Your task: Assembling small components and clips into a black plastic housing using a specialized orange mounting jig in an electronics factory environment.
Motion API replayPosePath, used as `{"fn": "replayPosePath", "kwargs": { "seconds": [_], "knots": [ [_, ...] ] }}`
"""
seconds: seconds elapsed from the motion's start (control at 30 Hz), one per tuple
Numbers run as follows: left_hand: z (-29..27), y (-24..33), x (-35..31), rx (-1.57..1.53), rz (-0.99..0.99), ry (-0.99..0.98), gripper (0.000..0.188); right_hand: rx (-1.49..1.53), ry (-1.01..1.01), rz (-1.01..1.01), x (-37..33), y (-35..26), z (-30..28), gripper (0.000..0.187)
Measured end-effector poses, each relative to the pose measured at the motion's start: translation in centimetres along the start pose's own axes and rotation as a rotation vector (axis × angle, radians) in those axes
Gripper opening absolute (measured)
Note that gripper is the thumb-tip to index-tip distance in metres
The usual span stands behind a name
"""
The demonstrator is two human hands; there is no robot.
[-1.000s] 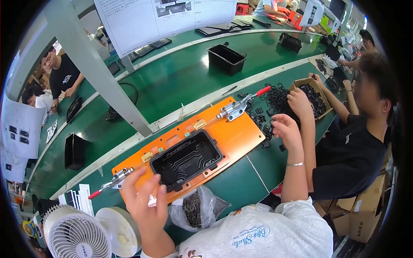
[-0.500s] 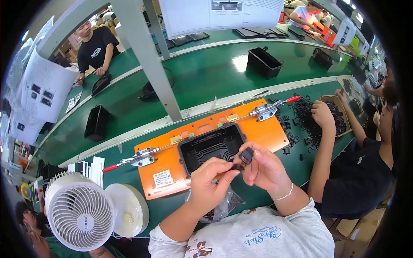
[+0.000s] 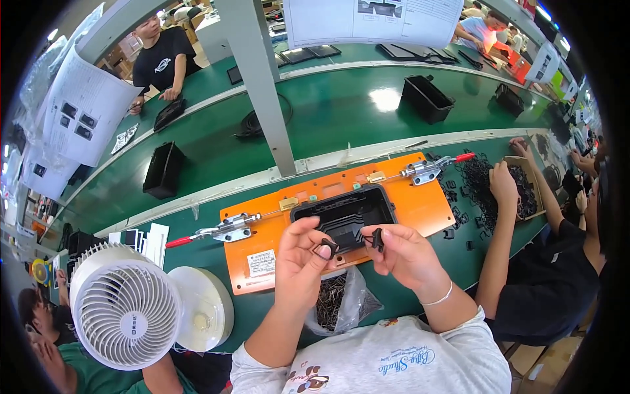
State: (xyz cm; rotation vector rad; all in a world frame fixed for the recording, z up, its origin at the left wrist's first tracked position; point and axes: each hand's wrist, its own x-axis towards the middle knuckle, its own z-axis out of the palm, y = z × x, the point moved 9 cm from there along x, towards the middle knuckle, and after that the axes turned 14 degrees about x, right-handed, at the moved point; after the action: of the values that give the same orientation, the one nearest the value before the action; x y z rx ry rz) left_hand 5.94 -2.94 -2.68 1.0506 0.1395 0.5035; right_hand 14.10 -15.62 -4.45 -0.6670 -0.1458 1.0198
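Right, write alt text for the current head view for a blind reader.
The left hand and right hand each pinch a small black part in front of an open black box on an orange board. A clear bag of thin pieces lies on the near side, and a white fan stands to the left.

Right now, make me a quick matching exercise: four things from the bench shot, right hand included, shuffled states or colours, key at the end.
Column one
1. Flat plate
2. Plastic bag
3. Right hand
4. Fan

Column two
A. Pinches a small black part
B. White, with a round slatted front
C. Holds a heap of thin pieces
D. Orange, with a metal clamp near each end

Pairs: 1-D, 2-C, 3-A, 4-B
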Motion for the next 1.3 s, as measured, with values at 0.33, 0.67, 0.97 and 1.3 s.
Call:
{"fn": "replayPosePath", "kwargs": {
  "seconds": [0.33, 0.67, 0.97, 1.3],
  "knots": [
    [-2.6, 0.9, -0.1, 0.139, -0.037, 0.038, 0.022, -0.358, 0.036, -0.437, 3.2, -8.1, -1.0, 0.027],
    [-7.5, 5.3, 1.4, 0.571, 0.158, 0.25, 0.015, -1.277, 0.024, -0.401, 10.9, -10.1, -1.6, 0.013],
    [-8.0, 6.0, 2.8, 0.692, 0.06, 0.263, 0.012, -1.448, -0.066, -0.344, 11.4, -10.0, 0.0, 0.014],
    [-5.5, 5.3, 6.7, 1.119, 0.07, 0.103, 0.008, -1.334, -0.106, -0.335, 12.2, -9.6, -0.8, 0.015]
  ]
}}
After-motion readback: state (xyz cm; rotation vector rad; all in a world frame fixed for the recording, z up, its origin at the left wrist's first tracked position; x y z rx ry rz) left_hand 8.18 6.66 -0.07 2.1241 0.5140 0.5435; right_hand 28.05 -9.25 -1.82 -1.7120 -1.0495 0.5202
